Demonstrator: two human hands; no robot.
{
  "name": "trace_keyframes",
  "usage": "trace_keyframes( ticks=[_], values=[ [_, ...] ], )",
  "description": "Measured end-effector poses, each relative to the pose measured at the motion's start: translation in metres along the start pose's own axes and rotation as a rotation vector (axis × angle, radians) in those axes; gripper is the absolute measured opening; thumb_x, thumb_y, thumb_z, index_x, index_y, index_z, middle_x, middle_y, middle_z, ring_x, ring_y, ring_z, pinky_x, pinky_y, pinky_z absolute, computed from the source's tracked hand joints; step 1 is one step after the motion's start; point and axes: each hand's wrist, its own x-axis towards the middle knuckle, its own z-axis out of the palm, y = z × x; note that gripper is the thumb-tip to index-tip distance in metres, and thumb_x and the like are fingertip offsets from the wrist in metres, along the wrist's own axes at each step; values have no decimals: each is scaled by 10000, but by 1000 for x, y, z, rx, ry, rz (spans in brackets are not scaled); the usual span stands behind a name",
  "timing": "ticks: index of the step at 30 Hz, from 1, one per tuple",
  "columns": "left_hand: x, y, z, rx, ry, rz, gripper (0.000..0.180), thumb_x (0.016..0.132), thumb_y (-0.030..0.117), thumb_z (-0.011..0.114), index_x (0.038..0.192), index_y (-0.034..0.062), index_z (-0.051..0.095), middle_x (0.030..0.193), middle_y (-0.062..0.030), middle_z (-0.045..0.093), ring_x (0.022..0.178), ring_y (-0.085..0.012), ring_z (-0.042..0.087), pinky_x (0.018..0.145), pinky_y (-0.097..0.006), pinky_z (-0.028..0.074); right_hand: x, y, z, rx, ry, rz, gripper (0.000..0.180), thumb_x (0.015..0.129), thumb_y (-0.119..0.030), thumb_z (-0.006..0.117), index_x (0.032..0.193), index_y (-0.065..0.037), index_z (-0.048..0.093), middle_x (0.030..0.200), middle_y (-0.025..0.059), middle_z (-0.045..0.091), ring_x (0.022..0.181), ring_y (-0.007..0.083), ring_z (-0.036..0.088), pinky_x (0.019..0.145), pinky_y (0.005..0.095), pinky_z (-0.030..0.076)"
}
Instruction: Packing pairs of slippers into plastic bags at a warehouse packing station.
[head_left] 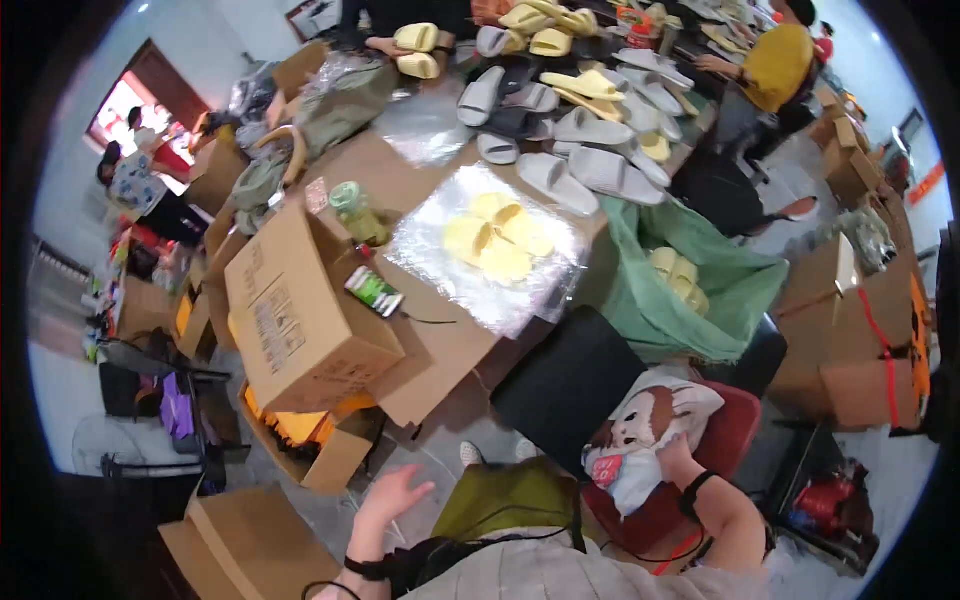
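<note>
My right hand [679, 462] is closed on the edge of a white cushion [645, 425] with a brown cartoon animal print. The cushion lies on a red chair [735, 430] at my right side; some of my fingertips are hidden against it. My left hand [392, 494] hovers over the floor to the left of my lap, holding nothing, fingers apart. In front of me, several pale yellow slippers [500, 262] lie together on a stack of clear plastic bags [420, 245] on the cardboard-covered table [440, 365].
A cardboard box [290, 310] and a glass jar [358, 212] stand on the table's left. Grey and yellow slippers [600, 125] heap up at the back. A green sack [640, 290] holds yellow slippers, beside a black chair [570, 385]. A co-worker in yellow [778, 68] sits far right.
</note>
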Motion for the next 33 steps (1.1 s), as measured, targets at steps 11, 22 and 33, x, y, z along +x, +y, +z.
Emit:
trace_keyframes(
  ticks=[11,22,33],
  values=[
    [18,-30,-27,-98,-32,76,546,859,437,636,1251,65,560,1134,-185,646,1047,-335,615,884,-409,489,-15,-25,-97,245,54,176,433,673,-354,709,1047,-138,727,1109,71,691,1092,259,622,960,525,407],
    [131,-190,91,224,-585,160,507,817,425,662,1100,4,645,1108,-232,643,1013,-389,617,847,-462,484,99,-233,-167,842,146,-567,391,842,-441,619,1067,-134,707,1094,178,658,1018,337,620,848,438,501],
    [117,-266,119,-421,-674,-331,743,762,536,730,1191,-54,590,964,-196,682,923,-270,653,806,-409,504,137,-249,-261,1004,269,-266,594,827,-553,624,1081,-18,671,1016,209,678,915,344,647,779,409,509]
  ],
)
